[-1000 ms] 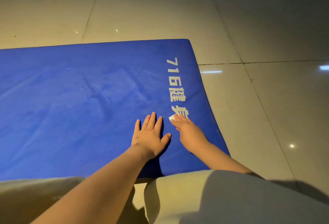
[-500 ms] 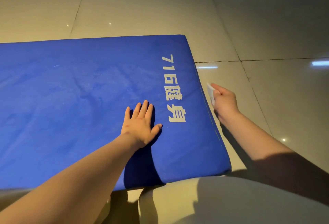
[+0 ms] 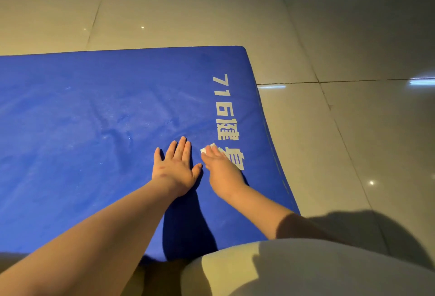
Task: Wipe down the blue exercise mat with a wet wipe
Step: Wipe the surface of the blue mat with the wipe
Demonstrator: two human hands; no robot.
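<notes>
The blue exercise mat (image 3: pixel 98 131) lies flat on the floor, with white lettering running along its right end. My left hand (image 3: pixel 175 167) rests palm down on the mat, fingers straight and spread. Just to its right, my right hand (image 3: pixel 221 168) presses a small white wet wipe (image 3: pixel 208 148) onto the mat beside the lettering. Only the wipe's far edge shows past my fingertips; the remainder is under the hand.
Glossy beige floor tiles (image 3: pixel 329 142) surround the mat on the far side and the right. My knees in light trousers (image 3: pixel 294 269) are at the mat's near edge. The mat's right edge (image 3: pixel 270 131) is close to my right hand.
My right hand, which was off the mat's right edge with the wipe half a second ago, has come back left onto the mat beside my left hand. The left hand stayed planted.
</notes>
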